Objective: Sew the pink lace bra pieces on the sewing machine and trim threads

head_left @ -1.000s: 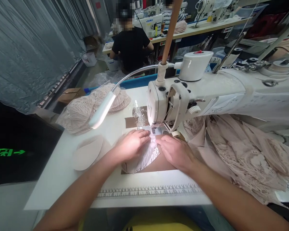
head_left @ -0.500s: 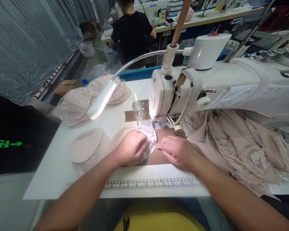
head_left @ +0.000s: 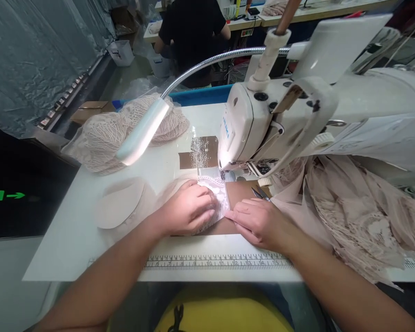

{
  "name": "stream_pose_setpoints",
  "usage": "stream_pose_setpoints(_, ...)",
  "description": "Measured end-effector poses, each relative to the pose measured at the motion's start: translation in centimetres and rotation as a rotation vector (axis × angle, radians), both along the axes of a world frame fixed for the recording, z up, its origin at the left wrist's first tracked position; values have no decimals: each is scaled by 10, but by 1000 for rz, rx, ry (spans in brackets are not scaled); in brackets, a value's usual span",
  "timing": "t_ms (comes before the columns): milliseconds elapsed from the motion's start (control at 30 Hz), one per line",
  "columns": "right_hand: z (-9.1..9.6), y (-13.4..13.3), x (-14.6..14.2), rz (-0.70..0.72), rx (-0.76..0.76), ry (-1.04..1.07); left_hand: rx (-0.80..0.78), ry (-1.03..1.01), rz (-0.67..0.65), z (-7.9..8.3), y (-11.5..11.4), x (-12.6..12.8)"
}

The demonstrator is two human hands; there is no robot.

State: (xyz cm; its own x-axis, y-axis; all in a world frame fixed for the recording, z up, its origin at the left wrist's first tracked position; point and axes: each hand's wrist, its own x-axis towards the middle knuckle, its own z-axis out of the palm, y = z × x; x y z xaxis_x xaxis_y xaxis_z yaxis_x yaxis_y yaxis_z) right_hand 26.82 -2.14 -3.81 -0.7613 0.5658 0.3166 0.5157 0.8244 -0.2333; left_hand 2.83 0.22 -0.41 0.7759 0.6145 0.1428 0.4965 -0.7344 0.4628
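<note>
Lit by the lamp, a piece of pale pink lace (head_left: 222, 199) lies under the needle area of the white sewing machine (head_left: 240, 129). My left hand (head_left: 192, 207) rests on the lace from the left, its fingers laid over it and slightly bent. At the lace's lower right corner, my right hand (head_left: 257, 221) pinches the edge between thumb and fingers. Thread snips (head_left: 261, 192) lie just beyond the right knuckles on a brown board (head_left: 240, 190). Left of my left hand sits a beige oval pad (head_left: 119, 207) on sheer fabric.
Bundled lace pieces (head_left: 103, 138) lie at the back left under the lamp (head_left: 143, 133). A heap of beige lace fabric (head_left: 359, 207) covers the right side. A ruler strip (head_left: 210, 263) runs along the table's front edge. A person in black (head_left: 192, 41) sits beyond.
My left hand's fingers have loosened from a closed grip and now lie flatter over the lace. The right hand still pinches the lace edge. The view has shifted, and more of the snips shows.
</note>
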Motion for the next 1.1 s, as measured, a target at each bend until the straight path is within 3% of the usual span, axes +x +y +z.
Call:
stream_pose_setpoints(300,0,-5,3,15,-37,10,191,143,-90,-10,-5,6)
stream_pose_setpoints(800,4,-6,2,2,-81,28,229,210,-69,-12,-10,10)
stream_pose_setpoints(1100,13,-4,2,-159,-14,84,252,177,-52,-12,-11,12)
